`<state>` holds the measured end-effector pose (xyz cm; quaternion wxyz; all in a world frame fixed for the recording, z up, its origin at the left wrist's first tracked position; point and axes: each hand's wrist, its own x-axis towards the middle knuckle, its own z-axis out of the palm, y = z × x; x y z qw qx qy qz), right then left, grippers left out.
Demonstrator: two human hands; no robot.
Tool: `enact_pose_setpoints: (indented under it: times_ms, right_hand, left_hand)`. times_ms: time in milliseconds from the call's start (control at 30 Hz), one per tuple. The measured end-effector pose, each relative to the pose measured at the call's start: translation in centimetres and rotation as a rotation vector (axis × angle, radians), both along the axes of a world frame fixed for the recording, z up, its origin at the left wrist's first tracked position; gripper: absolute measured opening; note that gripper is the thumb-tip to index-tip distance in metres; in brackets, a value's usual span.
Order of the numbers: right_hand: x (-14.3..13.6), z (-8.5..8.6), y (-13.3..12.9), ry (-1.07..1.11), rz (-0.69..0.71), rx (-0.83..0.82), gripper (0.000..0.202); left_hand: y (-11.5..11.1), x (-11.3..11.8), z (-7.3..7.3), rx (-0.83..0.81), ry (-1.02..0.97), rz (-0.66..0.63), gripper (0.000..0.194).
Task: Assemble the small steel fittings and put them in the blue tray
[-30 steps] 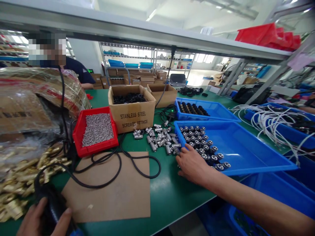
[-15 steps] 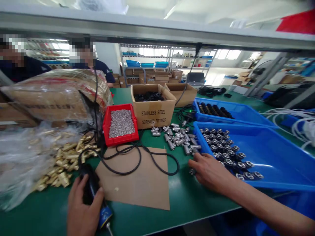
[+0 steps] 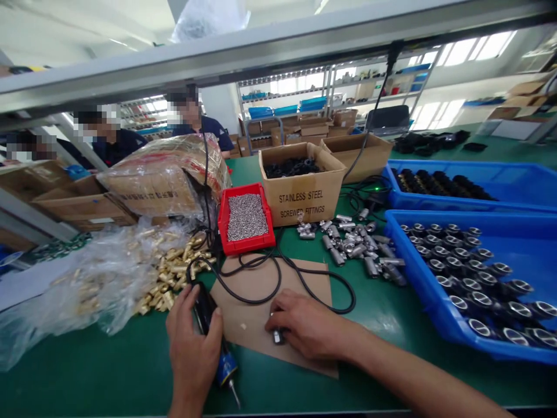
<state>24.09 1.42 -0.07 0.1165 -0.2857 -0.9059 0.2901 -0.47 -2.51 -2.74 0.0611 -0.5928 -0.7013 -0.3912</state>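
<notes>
My left hand (image 3: 194, 339) is wrapped round a black and blue electric screwdriver (image 3: 226, 367), its bit pointing toward the table's front edge. Over the cardboard sheet (image 3: 243, 342), my right hand (image 3: 304, 325) pinches a silver metal fitting (image 3: 277, 335), partly hidden by the fingers. More silver fittings (image 3: 354, 241) lie in a loose heap beyond that hand. A red bin (image 3: 222, 223) full of small metal screws or pins stands behind the sheet. Brass fittings (image 3: 163, 296) spill from a clear plastic bag (image 3: 108, 284) on the left.
A blue tray (image 3: 435, 316) at right holds rows of black parts with silver tops; another blue tray (image 3: 522, 174) lies behind it. A carton (image 3: 300, 200) of black parts stands at the back. The screwdriver's cable (image 3: 261, 301) loops across the cardboard. Several people sit beyond the wrapped box (image 3: 161, 180).
My right hand has moved left from beside the silver heap to above the cardboard, carrying a fitting. My left hand keeps its hold on the screwdriver. The view has turned leftward.
</notes>
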Motion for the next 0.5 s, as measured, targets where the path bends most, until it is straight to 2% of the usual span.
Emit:
enact_pose_setpoints:
  times_ms: [133,200,267,367,500]
  right_hand:
    - [-0.6,-1.0,-0.5,0.056,-0.004,0.026,0.045]
    - [-0.9,-1.6,-0.9,0.073,-0.009,0.047,0.051]
    - [-1.2,-2.3,-1.1,0.090,-0.009,0.071,0.050]
    - [-1.4,-3.1,-1.0,0.139,-0.010,0.069,0.046]
    - [-1.3,-3.9,-0.6,0.177,-0.023,0.058,0.044]
  left_hand:
    - [2.6,1.1,2.6,0.006,-0.015,-0.113,0.037]
    - [4.5,2.3,3.6,-0.041,-0.011,-0.257,0.028]
    - [6.7,4.2,4.4,-0.153,0.052,-0.455,0.025]
    - [10.4,8.3,4.7,-0.355,0.252,-0.672,0.034]
    - [15.9,14.5,3.5,-0.378,0.339,-0.811,0.052]
